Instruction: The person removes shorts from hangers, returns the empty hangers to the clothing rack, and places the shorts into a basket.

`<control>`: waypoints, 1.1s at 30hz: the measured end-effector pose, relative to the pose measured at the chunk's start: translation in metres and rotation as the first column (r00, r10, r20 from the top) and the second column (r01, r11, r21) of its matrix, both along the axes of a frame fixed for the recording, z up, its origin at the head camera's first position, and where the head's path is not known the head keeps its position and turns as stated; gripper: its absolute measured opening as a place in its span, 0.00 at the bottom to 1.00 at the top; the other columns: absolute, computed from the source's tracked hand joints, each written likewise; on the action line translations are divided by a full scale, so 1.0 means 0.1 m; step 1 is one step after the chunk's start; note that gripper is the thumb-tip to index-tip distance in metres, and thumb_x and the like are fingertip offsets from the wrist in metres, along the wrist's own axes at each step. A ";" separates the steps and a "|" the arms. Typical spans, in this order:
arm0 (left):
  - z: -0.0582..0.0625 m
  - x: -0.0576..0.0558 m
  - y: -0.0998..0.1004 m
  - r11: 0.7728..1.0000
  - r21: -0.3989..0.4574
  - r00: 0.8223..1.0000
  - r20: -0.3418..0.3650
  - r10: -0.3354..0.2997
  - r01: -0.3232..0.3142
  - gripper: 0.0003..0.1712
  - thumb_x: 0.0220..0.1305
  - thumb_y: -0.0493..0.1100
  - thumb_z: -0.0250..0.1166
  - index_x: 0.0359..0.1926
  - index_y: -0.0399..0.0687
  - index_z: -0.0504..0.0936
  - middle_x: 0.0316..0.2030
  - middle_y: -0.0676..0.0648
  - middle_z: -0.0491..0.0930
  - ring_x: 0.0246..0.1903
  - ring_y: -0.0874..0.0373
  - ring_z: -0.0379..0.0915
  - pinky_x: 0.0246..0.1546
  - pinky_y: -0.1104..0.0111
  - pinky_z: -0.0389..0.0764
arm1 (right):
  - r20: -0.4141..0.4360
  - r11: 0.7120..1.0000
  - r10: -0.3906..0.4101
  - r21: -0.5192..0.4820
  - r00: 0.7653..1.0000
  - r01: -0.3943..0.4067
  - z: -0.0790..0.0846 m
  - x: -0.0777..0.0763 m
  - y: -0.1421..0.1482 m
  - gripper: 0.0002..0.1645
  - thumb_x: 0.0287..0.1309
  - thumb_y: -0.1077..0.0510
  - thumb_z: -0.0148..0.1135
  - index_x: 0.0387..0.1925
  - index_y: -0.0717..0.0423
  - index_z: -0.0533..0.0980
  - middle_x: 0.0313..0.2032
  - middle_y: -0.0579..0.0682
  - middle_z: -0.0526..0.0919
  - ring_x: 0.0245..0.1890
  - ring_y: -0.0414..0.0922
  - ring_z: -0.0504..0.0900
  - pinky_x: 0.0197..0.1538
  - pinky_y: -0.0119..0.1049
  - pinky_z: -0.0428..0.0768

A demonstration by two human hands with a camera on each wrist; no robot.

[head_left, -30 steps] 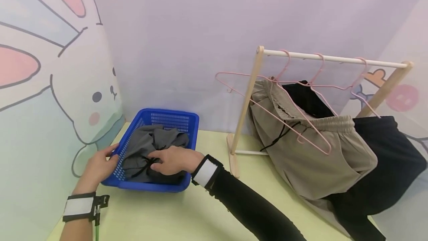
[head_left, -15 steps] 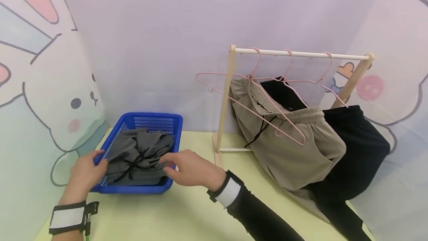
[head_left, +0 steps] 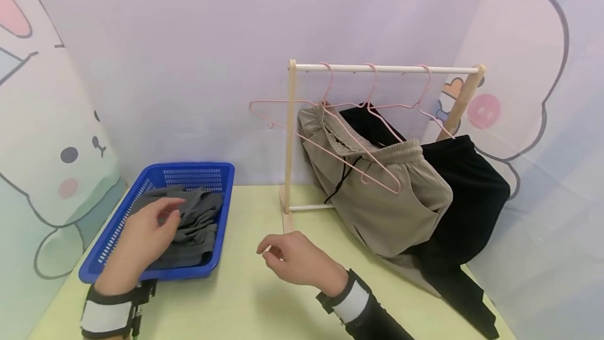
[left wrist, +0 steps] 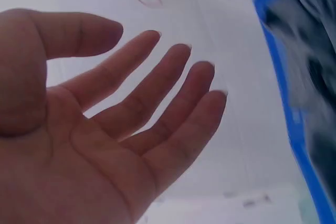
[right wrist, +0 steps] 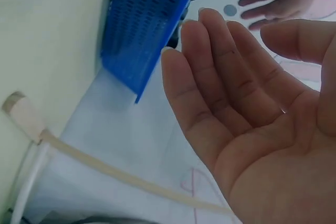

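Note:
Dark grey folded clothing (head_left: 193, 224) lies in a blue plastic basket (head_left: 226, 193) at the left of the table. Above the basket, in the head view, my left hand (head_left: 148, 235) hovers with relaxed fingers. Its palm is bare in the left wrist view, the fingers (left wrist: 142, 103) spread a little. To the right of the basket, over the tabletop, my right hand (head_left: 302, 261) is in the air, its fingers loosely bent. The right wrist view shows nothing in that palm. The left hand covers part of the clothing.
A small rack (head_left: 290, 135) with a white rail stands at the right. Pink hangers (head_left: 325, 104) hang on it, with beige drawstring pants (head_left: 396, 209) and black pants (head_left: 476, 188) draped down to the yellow table (head_left: 245, 298). Printed cloth walls surround the table.
My right hand has left the grey clothing and drawn back to the right. My left hand has come off the basket's rim and risen over the basket. The head view has turned right.

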State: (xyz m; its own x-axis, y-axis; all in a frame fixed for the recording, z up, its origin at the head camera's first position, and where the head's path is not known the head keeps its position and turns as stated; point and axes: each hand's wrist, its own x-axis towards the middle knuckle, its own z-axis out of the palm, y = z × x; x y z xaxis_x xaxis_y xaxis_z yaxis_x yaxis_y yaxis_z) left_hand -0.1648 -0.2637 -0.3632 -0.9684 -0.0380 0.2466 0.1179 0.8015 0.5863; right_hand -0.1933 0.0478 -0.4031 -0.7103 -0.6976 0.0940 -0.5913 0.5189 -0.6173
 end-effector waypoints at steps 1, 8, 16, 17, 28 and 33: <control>0.03 -0.01 0.09 1.000 0.010 1.000 -0.001 -0.023 0.023 0.22 0.78 0.43 0.54 0.65 0.39 0.79 0.54 0.32 0.83 0.48 0.39 0.82 0.40 0.49 0.82 | 0.008 1.000 -0.014 -0.002 1.000 0.014 -0.02 0.01 0.05 0.12 0.72 0.60 0.56 0.48 0.48 0.84 0.26 0.34 0.83 0.20 0.29 0.74 0.30 0.25 0.76; 0.16 -0.25 0.70 0.982 0.104 0.987 0.005 -0.160 0.159 0.25 0.79 0.48 0.55 0.71 0.45 0.73 0.59 0.38 0.82 0.55 0.42 0.80 0.50 0.47 0.81 | 0.021 0.997 -0.076 -0.012 0.997 0.076 -0.12 0.10 0.35 0.13 0.72 0.59 0.55 0.46 0.46 0.84 0.25 0.32 0.81 0.21 0.28 0.74 0.33 0.26 0.77; 0.10 -0.89 1.29 0.929 0.276 0.966 0.004 -0.257 0.246 0.48 0.75 0.60 0.62 0.82 0.43 0.51 0.76 0.36 0.62 0.74 0.38 0.59 0.67 0.41 0.69 | 0.021 0.991 -0.123 -0.056 0.992 0.124 -0.11 0.18 0.66 0.13 0.73 0.60 0.55 0.46 0.45 0.84 0.26 0.31 0.82 0.24 0.28 0.79 0.35 0.27 0.79; 0.09 -0.97 1.36 0.923 0.296 0.966 0.002 -0.257 0.245 0.49 0.74 0.60 0.63 0.82 0.44 0.50 0.77 0.36 0.60 0.75 0.38 0.58 0.67 0.41 0.69 | 0.020 0.990 -0.127 -0.061 0.992 0.128 -0.11 0.19 0.69 0.13 0.73 0.60 0.55 0.46 0.45 0.84 0.26 0.31 0.82 0.23 0.28 0.78 0.35 0.28 0.79; -0.04 -1.64 1.81 0.855 0.432 0.958 -0.104 -0.268 0.287 0.43 0.76 0.52 0.63 0.81 0.41 0.53 0.75 0.33 0.62 0.72 0.34 0.61 0.68 0.43 0.68 | 0.025 0.983 -0.173 -0.058 0.985 0.174 -0.12 0.26 0.92 0.13 0.72 0.60 0.55 0.46 0.45 0.85 0.26 0.31 0.81 0.21 0.28 0.76 0.34 0.27 0.78; -0.09 -1.74 1.92 0.828 0.480 0.956 -0.148 -0.252 0.292 0.34 0.79 0.45 0.58 0.77 0.39 0.59 0.68 0.33 0.71 0.67 0.37 0.69 0.64 0.44 0.74 | 0.025 0.981 -0.181 -0.072 0.983 0.182 -0.11 0.28 1.00 0.13 0.72 0.61 0.55 0.45 0.45 0.85 0.26 0.31 0.81 0.22 0.28 0.76 0.34 0.27 0.78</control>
